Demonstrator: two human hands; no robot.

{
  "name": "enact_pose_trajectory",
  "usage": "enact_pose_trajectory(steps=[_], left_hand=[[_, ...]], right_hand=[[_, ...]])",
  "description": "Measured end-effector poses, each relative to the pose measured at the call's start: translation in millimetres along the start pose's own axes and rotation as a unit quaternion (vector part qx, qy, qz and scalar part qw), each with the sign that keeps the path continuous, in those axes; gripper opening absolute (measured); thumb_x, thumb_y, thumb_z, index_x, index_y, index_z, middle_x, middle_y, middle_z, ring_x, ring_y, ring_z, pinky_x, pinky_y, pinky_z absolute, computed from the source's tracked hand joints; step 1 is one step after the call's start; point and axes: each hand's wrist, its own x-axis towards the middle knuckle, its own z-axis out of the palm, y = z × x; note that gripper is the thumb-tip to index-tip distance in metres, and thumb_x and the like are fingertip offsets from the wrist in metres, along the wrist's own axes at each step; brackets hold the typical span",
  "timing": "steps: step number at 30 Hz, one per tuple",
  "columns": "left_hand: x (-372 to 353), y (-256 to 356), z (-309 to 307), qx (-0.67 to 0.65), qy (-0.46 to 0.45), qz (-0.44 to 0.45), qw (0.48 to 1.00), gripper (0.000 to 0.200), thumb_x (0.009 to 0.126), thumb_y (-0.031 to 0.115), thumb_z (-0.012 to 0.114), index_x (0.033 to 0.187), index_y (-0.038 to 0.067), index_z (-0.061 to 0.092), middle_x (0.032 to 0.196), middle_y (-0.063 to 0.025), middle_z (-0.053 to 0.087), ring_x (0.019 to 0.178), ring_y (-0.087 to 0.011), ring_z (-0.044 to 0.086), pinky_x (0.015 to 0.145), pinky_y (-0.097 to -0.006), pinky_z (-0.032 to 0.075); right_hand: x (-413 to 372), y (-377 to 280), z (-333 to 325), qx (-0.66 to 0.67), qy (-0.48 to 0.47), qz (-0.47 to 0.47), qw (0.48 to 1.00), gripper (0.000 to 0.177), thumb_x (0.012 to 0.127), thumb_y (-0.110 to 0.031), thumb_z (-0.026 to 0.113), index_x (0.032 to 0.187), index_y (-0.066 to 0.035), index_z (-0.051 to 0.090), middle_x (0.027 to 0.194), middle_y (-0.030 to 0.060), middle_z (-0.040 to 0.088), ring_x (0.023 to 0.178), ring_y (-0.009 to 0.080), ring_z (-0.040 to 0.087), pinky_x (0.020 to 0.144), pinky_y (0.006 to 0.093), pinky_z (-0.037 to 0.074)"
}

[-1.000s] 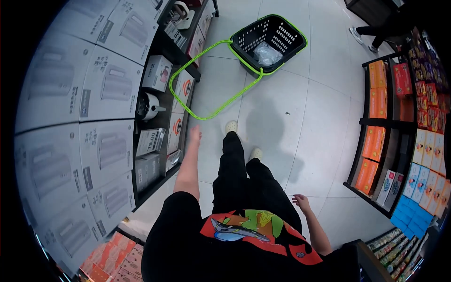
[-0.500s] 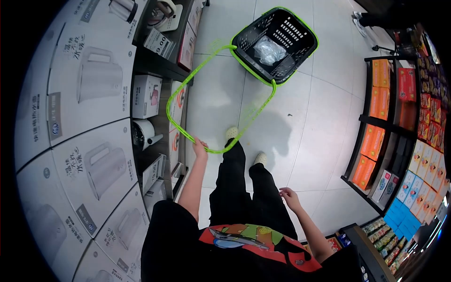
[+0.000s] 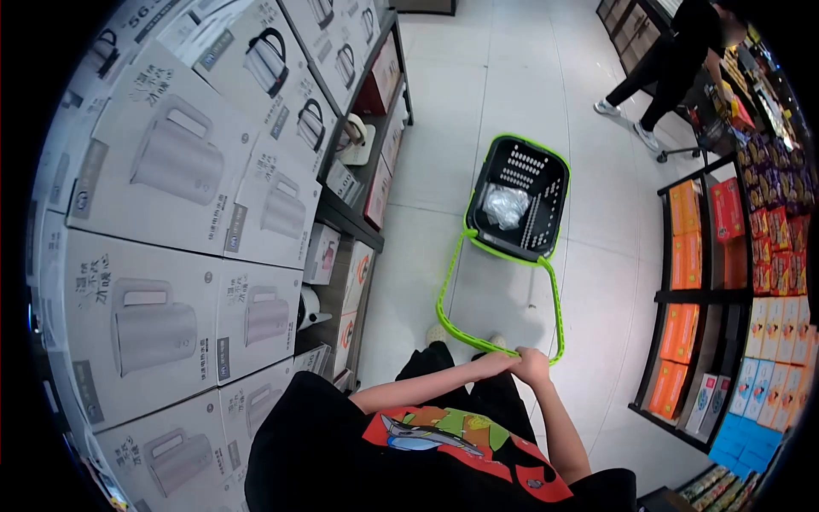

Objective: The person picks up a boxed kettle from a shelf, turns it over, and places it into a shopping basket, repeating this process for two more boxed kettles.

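Observation:
A black basket with a green rim point(image 3: 556, 177) stands on the floor ahead of me, a crumpled clear plastic bag point(image 3: 505, 207) inside it. Its long green handle point(image 3: 452, 329) reaches back towards my body. My left hand point(image 3: 498, 365) is at the handle's near end, its fingers closed and partly hidden beside the other hand. Touching it, my right hand point(image 3: 532, 365) is wrapped round the same end of the handle.
Kettle boxes point(image 3: 158, 320) are stacked at the left, beside a dark shelf point(image 3: 375, 205) with appliances. On the right a black rack point(image 3: 682, 296) holds orange boxes and snacks. Another person point(image 3: 670, 72) stands at the upper right, near a wheeled basket.
My right hand has come up from my side to the handle, beside my left hand. The handle end has shifted right. The view has tilted up, showing more of the other person.

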Motion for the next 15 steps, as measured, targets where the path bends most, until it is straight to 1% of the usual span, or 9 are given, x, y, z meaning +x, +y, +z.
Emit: enact_pose_trajectory(steps=[1, 3, 5, 7, 10, 11, 13, 14, 15], left_hand=[[-8.6, 23.6, -0.2, 0.129, 0.01, 0.061, 0.99, 0.022, 0.079, 0.032, 0.054, 0.079, 0.01, 0.057, 0.069, -0.0015, 0.057, 0.063, -0.017, 0.054, 0.061, -0.0289, 0.043], [-19.9, 52.2, 6.6, 0.337, 0.089, 0.108, 0.931, 0.024, 0.077, 0.029, 0.056, 0.078, 0.005, 0.056, 0.067, -0.0053, 0.056, 0.063, -0.0227, 0.055, 0.06, -0.032, 0.044], [-7.9, 67.7, 5.9, 0.418, 0.135, 0.246, 0.864, 0.025, 0.074, 0.03, 0.058, 0.079, 0.006, 0.057, 0.072, -0.0085, 0.057, 0.071, -0.024, 0.055, 0.063, -0.0347, 0.044], [15.4, 75.7, 3.3, 0.467, 0.186, 0.406, 0.763, 0.031, 0.07, 0.038, 0.06, 0.078, 0.008, 0.058, 0.074, -0.0111, 0.055, 0.075, -0.0268, 0.054, 0.063, -0.0387, 0.043], [59.1, 77.2, 2.6, 0.635, 0.056, 0.276, 0.719, 0.042, 0.07, 0.048, 0.058, 0.078, 0.007, 0.06, 0.075, -0.013, 0.057, 0.075, -0.0302, 0.055, 0.063, -0.0402, 0.043], [78.0, 73.2, 9.3, 0.595, -0.015, 0.169, 0.786, 0.056, 0.073, 0.059, 0.049, 0.081, 0.006, 0.063, 0.071, -0.015, 0.06, 0.069, -0.032, 0.057, 0.063, -0.0406, 0.045], [114.5, 70.8, 32.7, 0.54, -0.113, 0.108, 0.827, 0.061, 0.074, 0.062, 0.046, 0.079, 0.004, 0.062, 0.069, -0.0168, 0.059, 0.066, -0.0344, 0.057, 0.06, -0.0428, 0.045], [115.2, 90.3, 50.7, 0.534, -0.141, 0.086, 0.829, 0.064, 0.074, 0.064, 0.043, 0.076, 0.003, 0.062, 0.069, -0.0176, 0.059, 0.066, -0.0349, 0.057, 0.059, -0.0425, 0.045], [127.2, 88.1, 65.3, 0.539, -0.093, 0.098, 0.831, 0.065, 0.075, 0.064, 0.042, 0.073, 0.002, 0.062, 0.066, -0.0178, 0.059, 0.064, -0.0349, 0.057, 0.058, -0.0428, 0.045]], right_hand=[[1.4, 17.0, -11.4, 0.001, 0.016, -0.031, 0.999, 0.04, 0.06, -0.047, 0.062, 0.065, -0.007, 0.061, 0.061, 0.0154, 0.057, 0.062, 0.0333, 0.057, 0.056, 0.0411, 0.046], [3.5, 36.7, -42.5, -0.021, 0.031, -0.065, 0.997, 0.048, 0.059, -0.055, 0.061, 0.059, -0.007, 0.06, 0.056, 0.0143, 0.055, 0.056, 0.032, 0.056, 0.052, 0.0391, 0.044], [7.6, 52.3, -73.6, -0.068, 0.032, -0.076, 0.994, 0.054, 0.057, -0.06, 0.061, 0.053, -0.007, 0.059, 0.049, 0.0131, 0.053, 0.05, 0.0308, 0.055, 0.048, 0.038, 0.043], [11.6, 85.2, -85.6, -0.083, 0.078, -0.12, 0.986, 0.057, 0.057, -0.063, 0.06, 0.049, -0.006, 0.057, 0.044, 0.0117, 0.05, 0.045, 0.03, 0.052, 0.045, 0.0368, 0.041], [15.4, 139.8, -109.2, -0.092, 0.094, -0.155, 0.979, 0.059, 0.056, -0.065, 0.059, 0.045, -0.006, 0.055, 0.04, 0.0099, 0.046, 0.039, 0.0293, 0.049, 0.041, 0.0363, 0.038], [18.2, 158.4, -117.6, -0.093, 0.079, -0.157, 0.98, 0.06, 0.056, -0.066, 0.058, 0.044, -0.007, 0.055, 0.039, 0.009, 0.045, 0.039, 0.0289, 0.048, 0.04, 0.0359, 0.037], [20.6, 197.5, -126.9, -0.119, 0.062, -0.17, 0.976, 0.061, 0.055, -0.07, 0.055, 0.047, -0.009, 0.058, 0.04, 0.008, 0.047, 0.039, 0.0276, 0.049, 0.041, 0.0354, 0.038], [25.2, 215.3, -129.9, -0.12, 0.066, -0.184, 0.973, 0.062, 0.056, -0.071, 0.054, 0.049, -0.01, 0.059, 0.04, 0.0078, 0.047, 0.04, 0.0273, 0.05, 0.041, 0.0352, 0.038], [29.7, 232.8, -135.7, -0.124, 0.053, -0.184, 0.974, 0.062, 0.056, -0.072, 0.053, 0.05, -0.01, 0.06, 0.041, 0.0079, 0.048, 0.041, 0.0273, 0.05, 0.041, 0.0352, 0.038]])
